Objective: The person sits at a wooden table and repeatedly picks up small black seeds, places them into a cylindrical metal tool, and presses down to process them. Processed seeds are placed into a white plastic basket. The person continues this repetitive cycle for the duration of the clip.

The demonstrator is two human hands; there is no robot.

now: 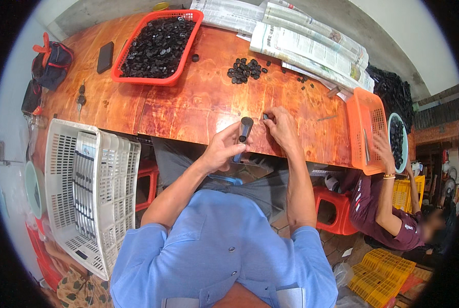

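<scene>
My left hand grips a short tube-shaped part with a black end, held upright at the table's front edge. Its lower portion looks bluish and partly see-through. Just to the right, the fingers of my right hand pinch a small dark piece low over the wooden table. Beyond both hands lies a loose pile of small black oval rings or caps. A red plastic basket at the back left is filled with similar small black parts.
Newspapers lie along the back. An orange basket and a pale green bowl stand right, by a co-worker's hand. A white crate holds long parts at left. Keys and a phone-like black slab lie left.
</scene>
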